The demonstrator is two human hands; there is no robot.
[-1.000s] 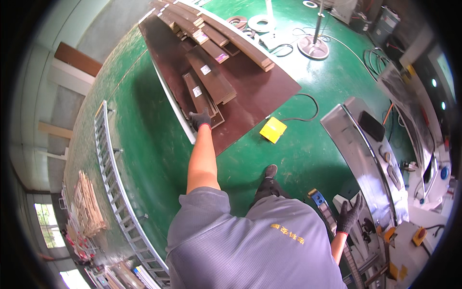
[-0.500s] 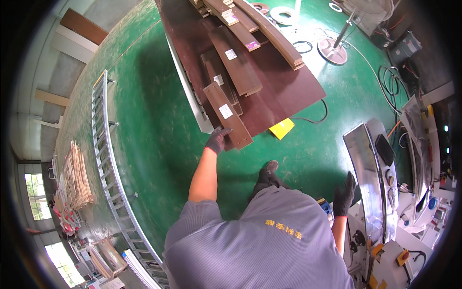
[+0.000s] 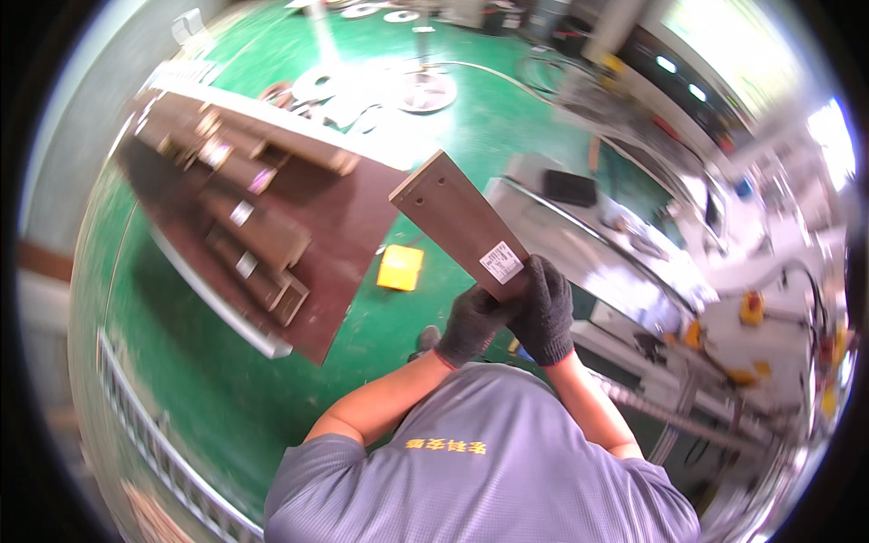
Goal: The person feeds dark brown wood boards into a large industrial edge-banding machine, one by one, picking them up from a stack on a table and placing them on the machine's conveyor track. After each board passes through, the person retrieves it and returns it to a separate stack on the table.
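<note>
In front of my body I hold up a flat brown board [image 3: 457,219], tilted, its far end pointing up and left. Two small holes show near that far end, and a white printed label [image 3: 501,261] is stuck on its face near my fingers. My left hand [image 3: 473,324], in a dark glove, is closed on the lower end of the board. Beside it, my right hand [image 3: 545,312], gloved too, grips the right edge of the same end. The hands cover the board's lower end.
To the left, a dark red-brown tabletop [image 3: 348,213] carries several brown boards [image 3: 258,231]. A yellow object [image 3: 400,268] is by the table's right end. A machine with a metal top [image 3: 588,244] stands at right. A metal ladder [image 3: 172,462] lies at lower left.
My left hand has lifted the labelled board off the table and brought it right. My right hand has come over from beside the machine and grips it too. The view has turned right.
</note>
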